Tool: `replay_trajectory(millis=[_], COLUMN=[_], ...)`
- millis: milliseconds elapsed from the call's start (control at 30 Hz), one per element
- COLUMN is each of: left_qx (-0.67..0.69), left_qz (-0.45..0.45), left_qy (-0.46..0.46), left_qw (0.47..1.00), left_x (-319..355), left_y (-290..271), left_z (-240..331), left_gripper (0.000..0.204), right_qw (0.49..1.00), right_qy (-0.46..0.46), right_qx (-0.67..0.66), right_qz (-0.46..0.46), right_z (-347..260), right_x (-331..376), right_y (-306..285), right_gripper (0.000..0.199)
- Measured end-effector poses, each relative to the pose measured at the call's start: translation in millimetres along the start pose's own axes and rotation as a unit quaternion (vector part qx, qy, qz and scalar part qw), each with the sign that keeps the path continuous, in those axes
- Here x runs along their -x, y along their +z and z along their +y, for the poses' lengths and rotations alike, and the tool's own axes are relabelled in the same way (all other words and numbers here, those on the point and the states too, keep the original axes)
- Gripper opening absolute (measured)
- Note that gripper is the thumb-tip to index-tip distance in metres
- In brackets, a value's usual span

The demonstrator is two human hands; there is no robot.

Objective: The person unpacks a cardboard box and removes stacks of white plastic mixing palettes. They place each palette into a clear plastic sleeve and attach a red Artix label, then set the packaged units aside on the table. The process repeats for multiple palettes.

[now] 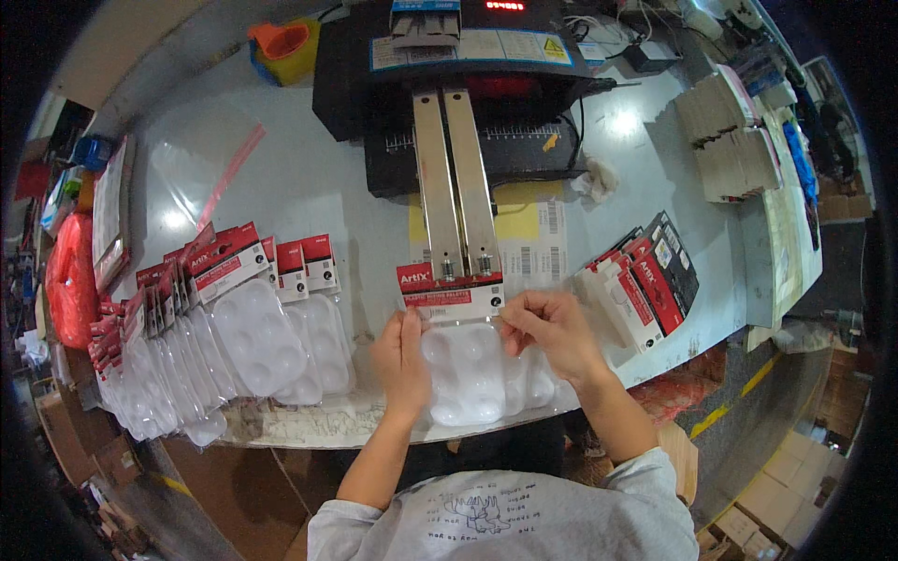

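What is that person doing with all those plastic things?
A person holds a clear plastic blister pack with a red and white card top in both hands, left hand and right hand, under the two metal bars of a black machine. More such packs lie fanned out on the left, and flat cards are stacked on the right.

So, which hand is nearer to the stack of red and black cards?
Right. The right hand is just left of the stack of red and black cards; the left hand is farther left, beyond the blister pack.
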State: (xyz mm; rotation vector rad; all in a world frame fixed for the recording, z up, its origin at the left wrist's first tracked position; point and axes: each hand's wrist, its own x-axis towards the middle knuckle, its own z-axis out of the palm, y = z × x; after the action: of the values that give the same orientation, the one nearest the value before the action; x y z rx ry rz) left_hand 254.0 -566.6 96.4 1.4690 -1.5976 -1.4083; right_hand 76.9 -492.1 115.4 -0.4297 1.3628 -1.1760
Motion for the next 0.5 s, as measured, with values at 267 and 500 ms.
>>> replay_trajectory(millis=[267,500], left_qx=[0.027,0.046], left_qz=[0.035,0.001], left_qy=[0.02,0.002], left_qw=[0.999,0.999], left_x=[-17.5,-29.7], left_y=[6.9,7.8], left_z=[-1.8,-2.4], left_gripper=[0.033,0.034], right_qw=[0.999,0.997], right_qy=[-0.028,-0.03], right_qx=[-0.02,-0.028], right_qz=[0.029,0.067], right_z=[-4.7,1.4], right_x=[-17.2,-27.7], right_y=[-1.1,0.3], right_gripper=[0.016,0.018])
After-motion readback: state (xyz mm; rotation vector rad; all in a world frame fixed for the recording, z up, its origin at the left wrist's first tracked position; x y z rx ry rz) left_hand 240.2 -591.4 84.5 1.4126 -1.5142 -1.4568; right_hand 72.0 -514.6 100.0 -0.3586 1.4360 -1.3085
